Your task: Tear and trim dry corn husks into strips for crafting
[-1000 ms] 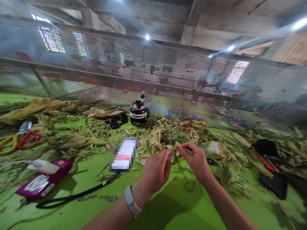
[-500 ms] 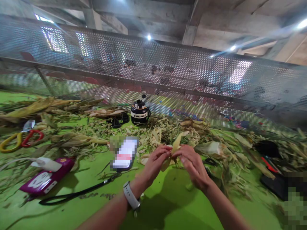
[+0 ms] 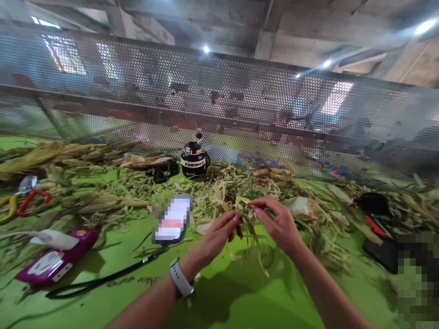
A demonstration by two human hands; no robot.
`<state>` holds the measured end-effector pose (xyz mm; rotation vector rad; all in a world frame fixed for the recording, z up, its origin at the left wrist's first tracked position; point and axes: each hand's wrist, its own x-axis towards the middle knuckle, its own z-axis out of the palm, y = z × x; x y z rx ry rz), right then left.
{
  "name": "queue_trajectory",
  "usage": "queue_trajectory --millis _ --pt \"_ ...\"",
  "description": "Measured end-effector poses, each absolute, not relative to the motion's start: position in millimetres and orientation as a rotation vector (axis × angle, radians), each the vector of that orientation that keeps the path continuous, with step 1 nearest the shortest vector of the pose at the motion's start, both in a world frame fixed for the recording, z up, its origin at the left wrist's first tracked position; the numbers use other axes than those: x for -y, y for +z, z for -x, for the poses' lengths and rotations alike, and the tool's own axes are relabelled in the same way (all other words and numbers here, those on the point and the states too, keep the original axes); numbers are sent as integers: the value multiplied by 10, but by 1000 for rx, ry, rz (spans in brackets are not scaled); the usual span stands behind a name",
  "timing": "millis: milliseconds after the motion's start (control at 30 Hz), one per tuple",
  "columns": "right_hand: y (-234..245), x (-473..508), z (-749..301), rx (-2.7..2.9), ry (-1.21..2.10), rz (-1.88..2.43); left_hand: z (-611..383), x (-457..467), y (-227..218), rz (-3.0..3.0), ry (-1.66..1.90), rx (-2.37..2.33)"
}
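Between my two hands is a bundle of corn husk strips (image 3: 253,232), its thin ends hanging down over the green table. My left hand (image 3: 219,233), with a pale watch on its wrist, pinches the bundle from the left. My right hand (image 3: 276,224) has thumb and forefinger closed on a yellowish husk end at the top. Behind them lies a heap of shredded husk (image 3: 236,185). A broad pale corn husk (image 3: 302,206) rests just right of my right hand.
A smartphone (image 3: 174,218) with a black strap lies left of my hands. Further left are a purple power strip (image 3: 58,258) with a white plug and red-and-yellow-handled scissors (image 3: 32,201). A black ENERGY bottle (image 3: 194,160) stands before a perforated metal screen (image 3: 144,87). Dark items (image 3: 380,251) lie right.
My hands have moved slightly apart, and the husk strips now hang spread below them. The upright yellow husk end has tipped over to the left. The view has shifted slightly right.
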<state>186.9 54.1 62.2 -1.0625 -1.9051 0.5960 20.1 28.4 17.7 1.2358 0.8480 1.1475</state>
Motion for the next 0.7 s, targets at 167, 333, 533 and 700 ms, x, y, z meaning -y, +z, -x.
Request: queue_trajectory --millis 167,333,533,700 --pt "751 -507 -1940 2068 492 1070 -196 -290 200 -1302 1203 -898" --pt "793 -429 -1910 2275 472 1112 -204 -291 213 -1331 1205 -957" --pt "709 -467 -1880 2302 311 1132 -215 -315 194 -1357 1220 -975" --pt "634 -493 -1852 2333 209 1143 -222 -372 125 -1443 1227 -989"
